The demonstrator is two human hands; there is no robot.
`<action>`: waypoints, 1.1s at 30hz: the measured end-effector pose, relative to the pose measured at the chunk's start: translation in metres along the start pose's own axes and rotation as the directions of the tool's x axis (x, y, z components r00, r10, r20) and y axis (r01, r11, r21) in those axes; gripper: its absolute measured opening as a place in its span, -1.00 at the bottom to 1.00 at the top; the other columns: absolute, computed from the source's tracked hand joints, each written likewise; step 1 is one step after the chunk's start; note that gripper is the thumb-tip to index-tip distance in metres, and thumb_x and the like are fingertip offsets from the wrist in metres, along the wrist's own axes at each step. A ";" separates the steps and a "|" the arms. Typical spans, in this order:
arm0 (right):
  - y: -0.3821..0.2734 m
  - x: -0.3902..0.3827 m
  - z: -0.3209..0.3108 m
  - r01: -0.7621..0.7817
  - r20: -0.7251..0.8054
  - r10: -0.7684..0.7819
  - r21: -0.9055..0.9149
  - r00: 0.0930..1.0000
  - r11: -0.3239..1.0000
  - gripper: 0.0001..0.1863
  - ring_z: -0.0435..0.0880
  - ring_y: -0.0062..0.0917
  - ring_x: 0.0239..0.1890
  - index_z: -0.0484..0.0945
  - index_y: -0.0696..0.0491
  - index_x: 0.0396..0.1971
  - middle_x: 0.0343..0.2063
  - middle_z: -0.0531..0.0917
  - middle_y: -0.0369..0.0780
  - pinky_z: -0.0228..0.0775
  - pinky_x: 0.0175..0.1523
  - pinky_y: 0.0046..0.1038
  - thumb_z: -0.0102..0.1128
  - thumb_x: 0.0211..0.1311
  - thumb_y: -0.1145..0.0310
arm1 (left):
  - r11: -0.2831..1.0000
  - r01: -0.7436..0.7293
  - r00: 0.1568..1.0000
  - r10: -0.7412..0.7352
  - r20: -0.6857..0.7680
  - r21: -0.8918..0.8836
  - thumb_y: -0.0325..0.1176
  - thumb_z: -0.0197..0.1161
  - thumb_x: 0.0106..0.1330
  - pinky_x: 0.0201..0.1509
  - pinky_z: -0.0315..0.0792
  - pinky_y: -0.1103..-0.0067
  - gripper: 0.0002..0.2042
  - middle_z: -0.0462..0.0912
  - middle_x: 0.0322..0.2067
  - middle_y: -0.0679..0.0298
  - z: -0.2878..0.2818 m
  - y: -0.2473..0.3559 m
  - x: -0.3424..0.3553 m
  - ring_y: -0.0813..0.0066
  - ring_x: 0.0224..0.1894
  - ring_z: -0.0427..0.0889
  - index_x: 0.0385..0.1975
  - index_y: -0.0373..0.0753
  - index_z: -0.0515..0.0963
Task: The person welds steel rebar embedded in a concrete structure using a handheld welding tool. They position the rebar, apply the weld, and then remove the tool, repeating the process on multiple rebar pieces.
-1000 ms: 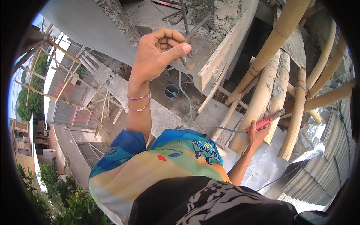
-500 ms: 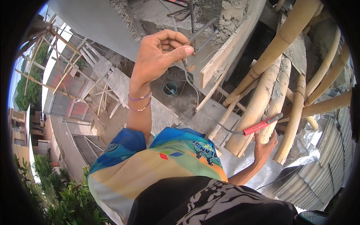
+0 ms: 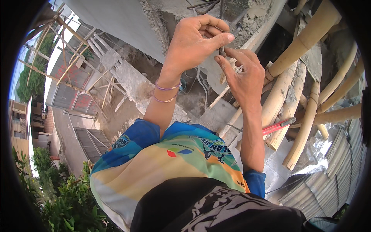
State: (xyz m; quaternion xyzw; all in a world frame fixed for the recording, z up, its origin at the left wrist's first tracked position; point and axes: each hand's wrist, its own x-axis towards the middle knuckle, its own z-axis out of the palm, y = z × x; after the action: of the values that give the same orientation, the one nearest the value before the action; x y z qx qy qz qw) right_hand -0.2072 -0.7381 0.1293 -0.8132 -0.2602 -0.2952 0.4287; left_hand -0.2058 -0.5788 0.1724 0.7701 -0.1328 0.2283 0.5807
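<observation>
My left hand (image 3: 195, 46) is raised at upper middle, thumb and curled fingers closed round a thin dark steel rod (image 3: 222, 11). Just below and to its right, my right hand (image 3: 247, 75) has its thumb and forefinger pinched at the rod's lower end; the exact contact is partly hidden by the fingers. Beyond them stands a rough, broken concrete column (image 3: 253, 23) with bare bars. A tool with red handles (image 3: 278, 125) rests on bamboo poles (image 3: 290, 112) right of my right forearm, which covers part of it.
Thick bamboo poles (image 3: 309, 31) crowd the right side, above corrugated metal sheets (image 3: 324, 170). A grey concrete wall (image 3: 112, 23) stands at upper left. Bamboo scaffolding (image 3: 69, 65) and green shrubs (image 3: 69, 201) lie farther left. A bucket (image 3: 182, 85) shows partly behind my left wrist.
My right hand has let go of the red-handled tool, left it on the bamboo and come up beside my left hand. My left hand has shifted up and right in view.
</observation>
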 end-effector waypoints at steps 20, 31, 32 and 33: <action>0.031 0.027 0.028 0.094 -0.082 -0.088 0.068 0.993 0.993 -0.81 0.65 -0.42 -0.48 0.72 0.12 -0.23 -0.45 0.67 -0.16 0.46 -0.33 -0.40 0.35 0.17 0.41 | 0.974 -0.004 0.982 0.046 -0.181 0.225 -0.37 0.44 0.20 -0.25 0.56 0.65 -0.75 0.76 -0.40 0.17 0.016 -0.020 -0.002 0.57 -0.34 0.71 -0.24 -0.44 0.68; 0.026 -0.008 0.006 -0.079 -0.089 0.100 0.220 0.991 0.972 -0.81 0.57 -0.58 -0.50 0.75 0.08 -0.29 -0.46 0.71 -0.24 0.41 -0.36 -0.53 0.44 0.12 0.34 | 0.963 -0.053 0.937 0.140 -0.320 0.266 -0.38 0.44 0.19 -0.24 0.57 0.66 -0.76 0.75 -0.43 0.20 0.023 -0.036 -0.007 0.59 -0.39 0.70 -0.25 -0.42 0.69; 0.027 -0.010 0.003 -0.079 -0.105 0.104 0.219 0.989 0.973 -0.82 0.57 -0.58 -0.50 0.75 0.08 -0.30 -0.47 0.71 -0.24 0.40 -0.37 -0.53 0.44 0.13 0.34 | 0.963 -0.061 0.932 0.149 -0.331 0.262 -0.38 0.45 0.18 -0.24 0.58 0.66 -0.76 0.75 -0.43 0.20 0.024 -0.037 -0.008 0.58 -0.39 0.70 -0.25 -0.42 0.69; 0.027 -0.011 0.001 -0.096 -0.115 0.124 0.220 0.986 0.971 -0.83 0.57 -0.59 -0.50 0.75 0.08 -0.30 -0.48 0.71 -0.25 0.40 -0.37 -0.53 0.43 0.14 0.34 | 0.966 -0.070 0.927 0.155 -0.342 0.248 -0.38 0.45 0.18 -0.24 0.58 0.66 -0.76 0.75 -0.43 0.20 0.026 -0.038 -0.009 0.58 -0.39 0.70 -0.25 -0.42 0.69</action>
State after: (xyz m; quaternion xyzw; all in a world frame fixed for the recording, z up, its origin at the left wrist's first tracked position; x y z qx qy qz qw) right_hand -0.1960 -0.7524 0.1063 -0.7550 -0.2169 -0.2930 0.5450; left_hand -0.1907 -0.5932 0.1301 0.7689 -0.0413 0.4118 0.4874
